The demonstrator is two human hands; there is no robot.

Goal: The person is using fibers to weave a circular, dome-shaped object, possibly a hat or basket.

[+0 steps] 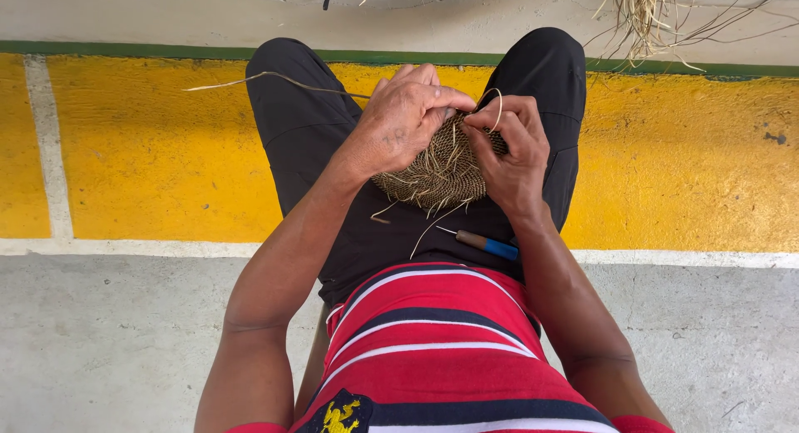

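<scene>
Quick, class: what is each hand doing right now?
Left hand: closed, gripping the woven straw disc.
Right hand: closed, pinching a straw strand at the disc's edge.

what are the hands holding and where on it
Both the left hand and right hand grip a round woven straw piece at its far rim.

Both forearms reach forward over the lap, left hand (405, 121) and right hand (512, 150) curled, fingertips meeting.
</scene>
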